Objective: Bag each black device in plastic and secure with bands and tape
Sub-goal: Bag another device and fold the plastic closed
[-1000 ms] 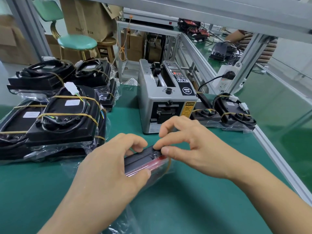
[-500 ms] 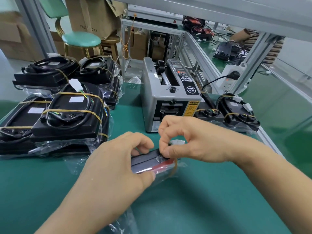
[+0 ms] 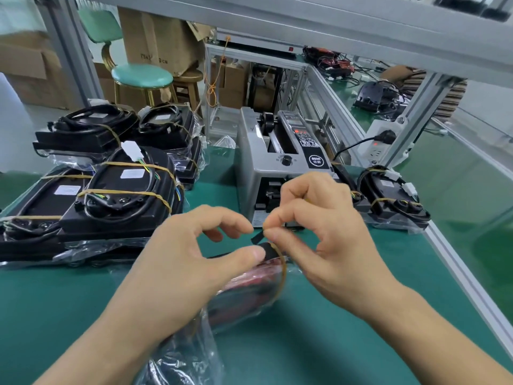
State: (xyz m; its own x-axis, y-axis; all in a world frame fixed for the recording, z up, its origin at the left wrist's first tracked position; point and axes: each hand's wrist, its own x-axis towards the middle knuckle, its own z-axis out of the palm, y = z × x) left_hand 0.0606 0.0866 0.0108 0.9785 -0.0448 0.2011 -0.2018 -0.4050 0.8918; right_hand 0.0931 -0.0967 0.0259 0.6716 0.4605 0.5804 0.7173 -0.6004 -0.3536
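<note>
A black device with red parts (image 3: pixel 249 286) lies in a clear plastic bag (image 3: pixel 180 357) on the green mat, low in the middle of the view. My left hand (image 3: pixel 188 262) grips it from the left, thumb pressed on its black top edge. A tan rubber band (image 3: pixel 283 273) loops around the device's right end. My right hand (image 3: pixel 322 232) hovers just above that end, thumb and forefinger pinched on a short black strip (image 3: pixel 257 238), tape by its look, that runs down toward my left thumb.
A grey tape dispenser (image 3: pixel 280 173) stands right behind my hands. Stacks of bagged, banded black devices (image 3: pixel 122 195) fill the left side. Two more devices (image 3: pixel 394 201) sit on the right by the table's metal edge (image 3: pixel 458 273). A power strip (image 3: pixel 380 143) hangs on a frame post.
My right hand has lifted off the device's top and now pinches a black strip above it. My left fingers have loosened and arched, thumb still on the device.
</note>
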